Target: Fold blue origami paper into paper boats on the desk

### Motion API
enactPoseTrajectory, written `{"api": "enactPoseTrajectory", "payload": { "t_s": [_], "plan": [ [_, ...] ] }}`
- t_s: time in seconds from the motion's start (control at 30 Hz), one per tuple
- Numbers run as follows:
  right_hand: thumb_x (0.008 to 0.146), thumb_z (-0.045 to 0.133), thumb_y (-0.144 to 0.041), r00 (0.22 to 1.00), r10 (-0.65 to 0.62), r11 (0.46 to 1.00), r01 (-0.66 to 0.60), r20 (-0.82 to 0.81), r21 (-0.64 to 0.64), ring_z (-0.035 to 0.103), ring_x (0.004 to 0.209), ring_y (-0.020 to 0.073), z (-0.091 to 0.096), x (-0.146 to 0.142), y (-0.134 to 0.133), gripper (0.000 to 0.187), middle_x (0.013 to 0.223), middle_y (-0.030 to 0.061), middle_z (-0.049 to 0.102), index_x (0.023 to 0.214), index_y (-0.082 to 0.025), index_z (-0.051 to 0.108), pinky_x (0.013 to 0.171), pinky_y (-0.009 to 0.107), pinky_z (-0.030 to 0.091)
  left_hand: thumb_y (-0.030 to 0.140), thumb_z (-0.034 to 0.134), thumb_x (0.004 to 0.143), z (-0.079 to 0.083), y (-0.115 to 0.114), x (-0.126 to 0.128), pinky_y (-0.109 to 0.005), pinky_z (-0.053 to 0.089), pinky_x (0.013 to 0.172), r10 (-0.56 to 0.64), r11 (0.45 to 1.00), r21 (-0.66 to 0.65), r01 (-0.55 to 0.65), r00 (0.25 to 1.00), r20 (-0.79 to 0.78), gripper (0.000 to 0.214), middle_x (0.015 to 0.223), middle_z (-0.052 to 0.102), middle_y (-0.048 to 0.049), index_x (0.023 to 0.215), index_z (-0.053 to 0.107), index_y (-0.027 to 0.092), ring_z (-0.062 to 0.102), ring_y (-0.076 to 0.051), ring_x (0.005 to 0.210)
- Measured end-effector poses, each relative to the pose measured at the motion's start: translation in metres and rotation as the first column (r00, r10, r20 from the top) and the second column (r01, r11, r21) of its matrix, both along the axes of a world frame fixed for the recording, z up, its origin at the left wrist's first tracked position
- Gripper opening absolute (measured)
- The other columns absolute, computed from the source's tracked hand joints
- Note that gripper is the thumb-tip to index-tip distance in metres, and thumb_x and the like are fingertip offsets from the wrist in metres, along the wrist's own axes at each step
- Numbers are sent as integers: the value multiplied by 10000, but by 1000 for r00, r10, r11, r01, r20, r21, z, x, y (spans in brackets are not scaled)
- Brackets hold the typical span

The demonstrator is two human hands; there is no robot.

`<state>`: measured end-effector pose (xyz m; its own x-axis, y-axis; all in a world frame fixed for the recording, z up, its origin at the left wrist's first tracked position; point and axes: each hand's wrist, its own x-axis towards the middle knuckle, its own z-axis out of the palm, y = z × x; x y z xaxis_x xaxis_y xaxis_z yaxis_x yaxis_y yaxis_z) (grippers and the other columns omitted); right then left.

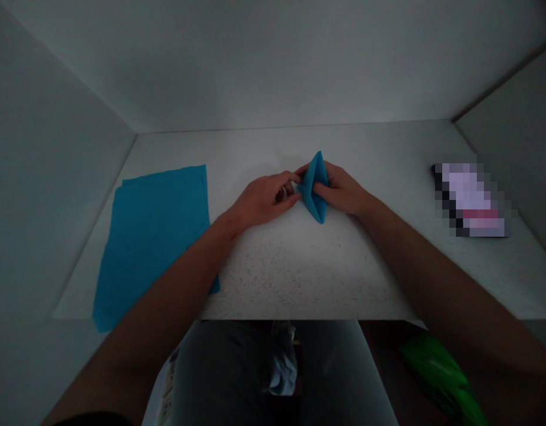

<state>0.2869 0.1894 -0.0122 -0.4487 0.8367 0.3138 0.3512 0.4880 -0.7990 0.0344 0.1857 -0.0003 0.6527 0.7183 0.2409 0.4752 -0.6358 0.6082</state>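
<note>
A small folded blue paper shape (316, 188), pointed at both ends, stands near the middle of the white table (299, 266). My left hand (264, 198) pinches its left side with fingertips closed. My right hand (343, 190) grips its right side, fingers curled around the paper. Both hands meet at the fold.
A stack of flat blue paper sheets (155, 231) lies on the table's left part, overhanging the front edge. A blurred-out object (472, 200) rests at the right. White walls enclose the table on three sides. Something green (441, 373) lies below the table's right front.
</note>
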Motion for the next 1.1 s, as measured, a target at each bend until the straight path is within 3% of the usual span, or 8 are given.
{"api": "enactPoseTrajectory", "payload": {
  "t_s": [1.1],
  "plan": [
    [890, 666, -324, 998, 17, 999, -19, 54, 38, 728, 1112, 323, 0, 2, 1, 322, 1202, 88, 796, 1185, -248, 769, 1057, 526, 577, 310, 659, 1005, 4, -2, 1, -286, 517, 719, 7, 1000, 8, -7, 1000, -11, 259, 947, 775, -23, 1247, 665, 218, 684, -147, 733]
  ]
}}
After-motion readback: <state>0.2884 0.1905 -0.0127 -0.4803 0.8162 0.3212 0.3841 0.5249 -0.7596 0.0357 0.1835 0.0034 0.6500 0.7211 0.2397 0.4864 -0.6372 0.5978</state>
